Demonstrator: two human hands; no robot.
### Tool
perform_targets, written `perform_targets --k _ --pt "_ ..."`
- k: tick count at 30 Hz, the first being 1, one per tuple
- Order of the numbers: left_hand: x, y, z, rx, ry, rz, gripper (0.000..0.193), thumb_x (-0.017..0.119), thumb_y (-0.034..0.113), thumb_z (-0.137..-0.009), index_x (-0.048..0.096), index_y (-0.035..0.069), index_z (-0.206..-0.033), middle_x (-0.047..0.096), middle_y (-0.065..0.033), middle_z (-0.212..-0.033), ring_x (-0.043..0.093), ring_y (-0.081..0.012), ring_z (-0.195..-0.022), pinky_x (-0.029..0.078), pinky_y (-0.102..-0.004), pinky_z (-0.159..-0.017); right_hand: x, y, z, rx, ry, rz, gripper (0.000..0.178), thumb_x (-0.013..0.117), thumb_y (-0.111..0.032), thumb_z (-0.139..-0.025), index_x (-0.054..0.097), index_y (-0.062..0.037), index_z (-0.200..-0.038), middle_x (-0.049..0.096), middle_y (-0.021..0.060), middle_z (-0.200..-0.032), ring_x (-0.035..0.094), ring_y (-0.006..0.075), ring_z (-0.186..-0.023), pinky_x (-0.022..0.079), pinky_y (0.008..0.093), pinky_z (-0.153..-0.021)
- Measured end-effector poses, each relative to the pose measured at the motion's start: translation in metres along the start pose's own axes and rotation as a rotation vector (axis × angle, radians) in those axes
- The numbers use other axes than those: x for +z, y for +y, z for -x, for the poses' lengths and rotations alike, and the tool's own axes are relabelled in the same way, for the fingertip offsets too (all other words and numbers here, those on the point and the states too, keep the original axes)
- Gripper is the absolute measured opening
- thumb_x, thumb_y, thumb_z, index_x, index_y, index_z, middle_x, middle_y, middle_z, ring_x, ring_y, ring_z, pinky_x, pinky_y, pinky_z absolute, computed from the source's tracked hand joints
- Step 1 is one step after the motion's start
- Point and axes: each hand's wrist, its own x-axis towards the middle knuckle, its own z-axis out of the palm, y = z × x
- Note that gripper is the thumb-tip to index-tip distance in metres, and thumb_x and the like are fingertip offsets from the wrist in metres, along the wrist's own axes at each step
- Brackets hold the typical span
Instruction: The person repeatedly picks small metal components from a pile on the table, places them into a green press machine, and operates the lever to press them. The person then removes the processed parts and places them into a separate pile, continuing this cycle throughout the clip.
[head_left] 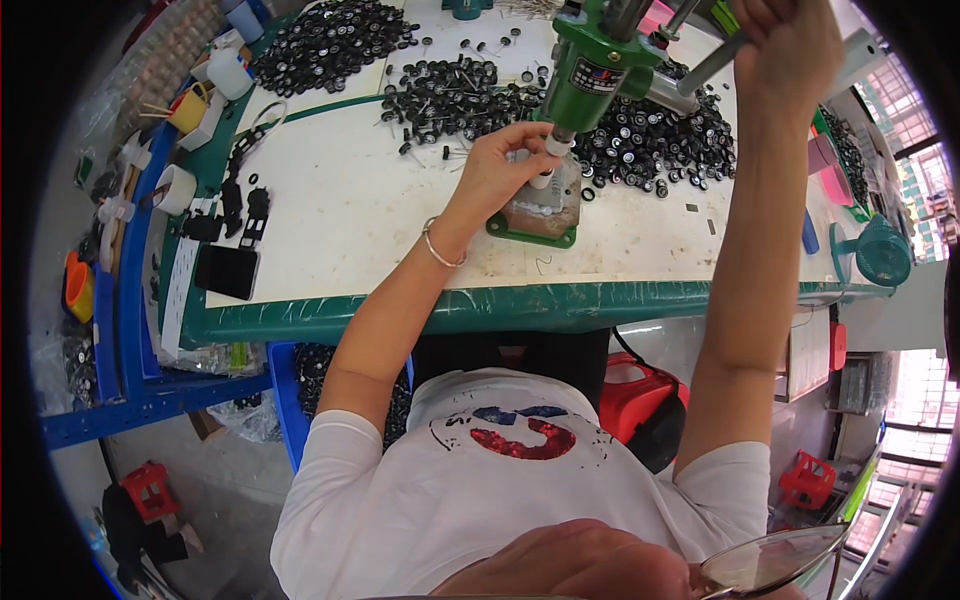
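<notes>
A green hand press (590, 75) stands on the work table, its ram pointing down over a base plate (540, 215). My left hand (505, 165) is at the ram's tip, thumb and fingers closed together around a small piece that I cannot make out. Up at the right, my right hand (790, 50) is wrapped round the end of the press's metal lever (715, 65). Small black wheels (650, 145) lie heaped right beside the press. More wheels with thin metal pins (440, 100) are spread behind my left hand.
Another heap of black wheels (330, 45) covers the far left. A dark phone (227, 271) lies near the table's green front edge (480, 309), with black strip parts (245, 205) behind it. A small green fan (883, 252) is at the right corner. Blue shelving (120, 300) stands left.
</notes>
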Motion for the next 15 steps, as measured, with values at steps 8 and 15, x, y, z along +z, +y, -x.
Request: perform_targets --k 8,15 --pt "-0.049 -0.023 -0.011 -0.098 0.141 0.62 0.023 0.061 0.004 -0.084 0.062 0.002 -0.107 0.062 -0.0036 -0.079 0.062 -0.0112 -0.081 0.048 -0.0235 -0.073 -0.037 0.057 -0.05 0.338 -0.049 0.025 0.02 0.058 -0.026 -0.094 0.06 -0.0069 -0.094 0.043 -0.0074 -0.06 0.035 0.0037 -0.043 0.025 0.019 -0.038" --pt "-0.07 -0.023 -0.001 -0.063 0.151 -0.613 0.014 0.069 0.013 -0.076 0.068 0.0 -0.082 0.063 -0.0046 -0.074 0.061 -0.0177 -0.07 0.048 -0.0295 -0.065 -0.118 0.086 0.017 0.426 0.019 0.264 0.032 0.056 -0.033 -0.094 0.062 -0.0045 -0.107 0.062 0.002 -0.09 0.058 0.0122 -0.076 0.046 0.0268 -0.067"
